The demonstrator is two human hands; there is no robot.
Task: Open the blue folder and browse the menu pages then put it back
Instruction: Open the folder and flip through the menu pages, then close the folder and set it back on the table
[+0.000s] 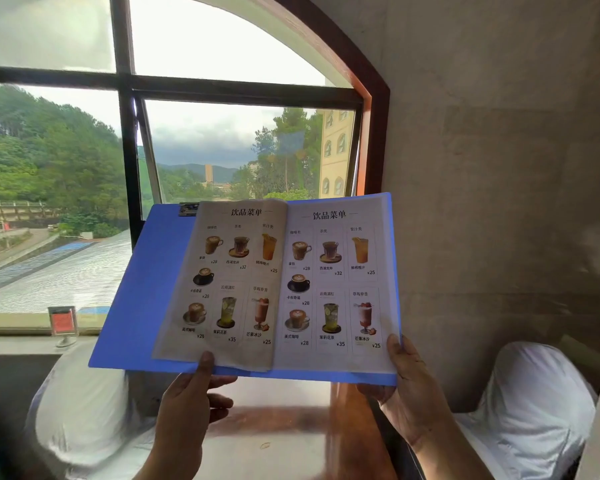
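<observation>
1. blue folder [142, 289]: held open and raised above the desk [274, 427], tilted, in front of the arched window [187, 133].
2. menu pages [284, 282]: two drink sheets face the viewer, the left one bowed.
3. left hand [187, 400], at 7 o'clock of the folder: thumb pressed on the left page, fingers curled beneath.
4. right hand [407, 393], at 5 o'clock: thumb on the corner, fingers closed under the cover.
5. small sign stand [62, 323]: on the sill, at 9 o'clock.
</observation>
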